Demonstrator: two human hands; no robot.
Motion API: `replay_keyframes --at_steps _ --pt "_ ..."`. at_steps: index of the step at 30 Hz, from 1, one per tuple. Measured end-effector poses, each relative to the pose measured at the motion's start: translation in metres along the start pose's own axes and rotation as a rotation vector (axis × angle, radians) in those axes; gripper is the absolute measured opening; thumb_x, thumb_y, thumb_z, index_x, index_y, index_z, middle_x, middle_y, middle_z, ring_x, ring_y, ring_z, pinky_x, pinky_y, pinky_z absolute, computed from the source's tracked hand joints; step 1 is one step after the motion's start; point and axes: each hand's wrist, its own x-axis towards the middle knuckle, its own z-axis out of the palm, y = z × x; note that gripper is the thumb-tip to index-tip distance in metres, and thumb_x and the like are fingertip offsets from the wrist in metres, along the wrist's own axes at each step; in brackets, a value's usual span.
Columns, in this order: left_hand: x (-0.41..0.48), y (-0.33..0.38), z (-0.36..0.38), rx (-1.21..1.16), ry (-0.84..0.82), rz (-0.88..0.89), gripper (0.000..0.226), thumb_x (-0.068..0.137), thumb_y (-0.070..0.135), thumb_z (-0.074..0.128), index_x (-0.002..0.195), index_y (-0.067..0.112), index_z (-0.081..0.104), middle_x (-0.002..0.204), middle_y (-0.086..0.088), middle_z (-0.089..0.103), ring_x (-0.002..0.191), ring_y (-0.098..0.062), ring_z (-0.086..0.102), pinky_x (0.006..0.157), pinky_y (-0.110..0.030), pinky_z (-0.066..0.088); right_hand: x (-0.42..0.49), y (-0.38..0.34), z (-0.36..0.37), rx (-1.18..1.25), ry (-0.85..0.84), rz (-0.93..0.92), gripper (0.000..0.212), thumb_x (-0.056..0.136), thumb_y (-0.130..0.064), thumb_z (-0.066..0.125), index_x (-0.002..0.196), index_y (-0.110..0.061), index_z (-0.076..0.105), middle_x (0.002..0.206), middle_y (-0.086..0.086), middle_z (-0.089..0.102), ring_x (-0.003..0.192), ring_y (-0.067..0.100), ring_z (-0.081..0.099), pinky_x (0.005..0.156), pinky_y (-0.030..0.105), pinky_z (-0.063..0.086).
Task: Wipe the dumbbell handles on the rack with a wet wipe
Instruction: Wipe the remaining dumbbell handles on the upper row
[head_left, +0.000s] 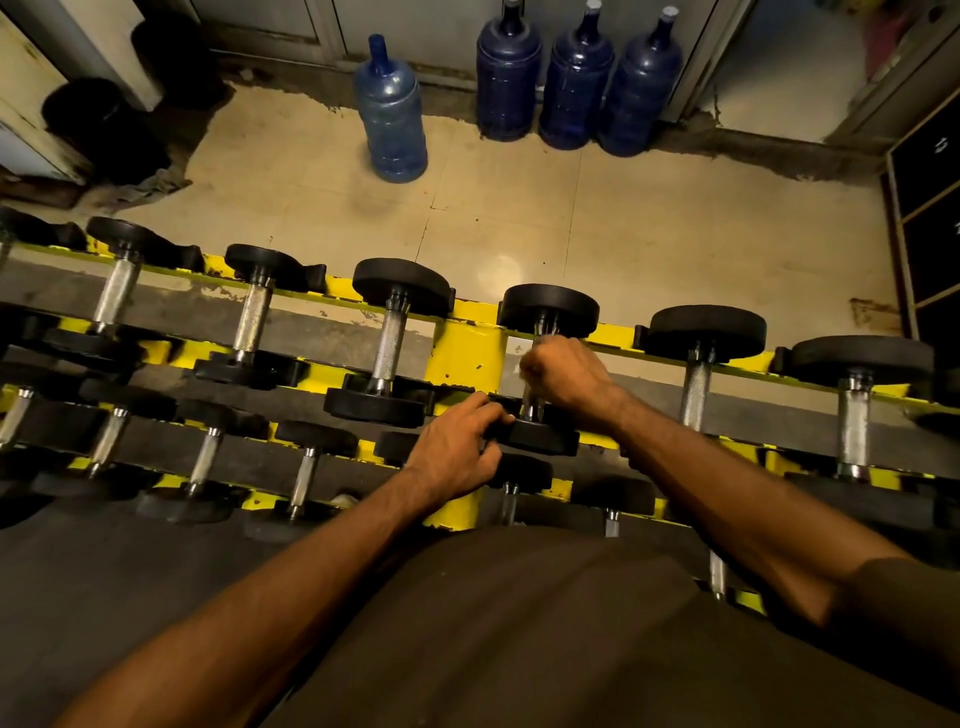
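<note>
Both hands clamped mid-frame: right hand (563, 376) round dumbbell handle (532, 410), left hand (457, 449) on near head (543, 439). Likely heavy, stiff; knurled grip.

The right hand (563, 376), blurred, hides most of the dumbbell handle (531, 410); any wet wipe inside it can't be seen. The rack (465, 358) runs off both sides.

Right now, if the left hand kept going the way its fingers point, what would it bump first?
Probably the dumbbell's near black head; the left hand seems to grip its edge.
</note>
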Motion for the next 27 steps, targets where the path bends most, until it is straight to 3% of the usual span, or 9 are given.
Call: replay_keyframes --at_steps 2,6,9,13,16,18,23,25,27 --pt "0.000 -0.001 0.000 0.004 0.002 0.001 0.033 0.087 0.016 0.063 0.120 0.017 0.064 0.116 0.004 0.055 0.100 -0.015 0.057 0.083 -0.039 0.056 0.008 -0.011 -0.002 -0.129 0.032 0.024 0.017 0.093 -0.021 0.066 0.105 -0.010 0.070 0.111 0.010 0.062 0.094 0.024 0.064 0.078 0.033 0.051" --pt "-0.001 -0.002 0.000 0.017 -0.007 0.007 0.034 0.085 0.017 0.062 0.119 0.018 0.065 0.116 0.003 0.056 0.101 -0.018 0.058 0.081 -0.040 0.056 0.015 -0.043 -0.003 -0.319 -0.298 -0.120 0.022 0.094 -0.025 0.064 0.109 -0.010 0.064 0.105 0.009 0.064 0.095 0.024 0.063 0.078 0.036 0.052" --pt "-0.002 -0.001 0.001 0.001 -0.014 -0.001 0.036 0.087 0.017 0.061 0.123 0.018 0.064 0.118 0.003 0.055 0.103 -0.017 0.057 0.083 -0.038 0.056 0.021 -0.039 -0.017 -0.281 -0.255 -0.057 0.016 0.093 -0.016 0.065 0.106 -0.007 0.064 0.102 0.010 0.065 0.088 0.025 0.061 0.076 0.035 0.050" --pt "-0.004 -0.001 0.001 -0.015 -0.010 -0.012 0.037 0.089 0.018 0.062 0.126 0.018 0.063 0.119 0.005 0.053 0.100 -0.013 0.056 0.083 -0.034 0.055 0.005 -0.008 -0.009 -0.016 0.093 0.160 0.010 0.092 -0.013 0.064 0.100 -0.008 0.068 0.099 0.010 0.064 0.085 0.025 0.063 0.066 0.031 0.046" --pt "-0.005 0.000 0.001 -0.023 -0.015 -0.019 0.038 0.090 0.017 0.063 0.127 0.017 0.062 0.121 0.003 0.054 0.098 -0.011 0.054 0.084 -0.034 0.056 -0.023 0.002 0.017 0.224 0.037 0.211 0.008 0.093 -0.015 0.062 0.087 -0.017 0.057 0.083 0.000 0.057 0.074 0.016 0.056 0.057 0.021 0.037" --pt "-0.004 0.000 0.001 -0.030 -0.010 -0.023 0.037 0.090 0.017 0.063 0.127 0.017 0.061 0.122 0.003 0.053 0.095 -0.009 0.052 0.084 -0.034 0.056 -0.028 0.010 0.029 0.495 0.014 0.314 0.016 0.090 -0.012 0.067 0.080 -0.018 0.056 0.081 0.000 0.060 0.075 0.016 0.059 0.058 0.022 0.043" --pt "-0.007 -0.003 0.003 -0.034 -0.027 -0.022 0.038 0.091 0.019 0.062 0.129 0.019 0.060 0.123 0.006 0.051 0.092 -0.009 0.053 0.083 -0.036 0.058 -0.009 0.023 0.033 1.263 0.329 0.719 0.011 0.088 -0.002 0.069 0.090 -0.012 0.067 0.102 0.011 0.069 0.087 0.021 0.070 0.071 0.032 0.062" --pt "-0.006 -0.004 0.002 -0.044 -0.040 -0.025 0.040 0.090 0.020 0.062 0.131 0.020 0.059 0.124 0.006 0.051 0.097 -0.012 0.056 0.084 -0.038 0.058 -0.009 0.028 0.032 1.325 0.215 0.779 0.011 0.088 0.002 0.067 0.087 -0.010 0.068 0.104 0.014 0.068 0.089 0.024 0.070 0.070 0.033 0.061" --pt "-0.005 -0.005 0.000 -0.055 -0.050 -0.031 0.042 0.090 0.021 0.063 0.131 0.021 0.059 0.126 0.006 0.051 0.104 -0.014 0.057 0.087 -0.038 0.058 -0.014 0.035 0.031 1.253 -0.085 0.781 0.008 0.087 0.001 0.066 0.086 -0.005 0.070 0.103 0.016 0.068 0.091 0.027 0.070 0.071 0.033 0.061"
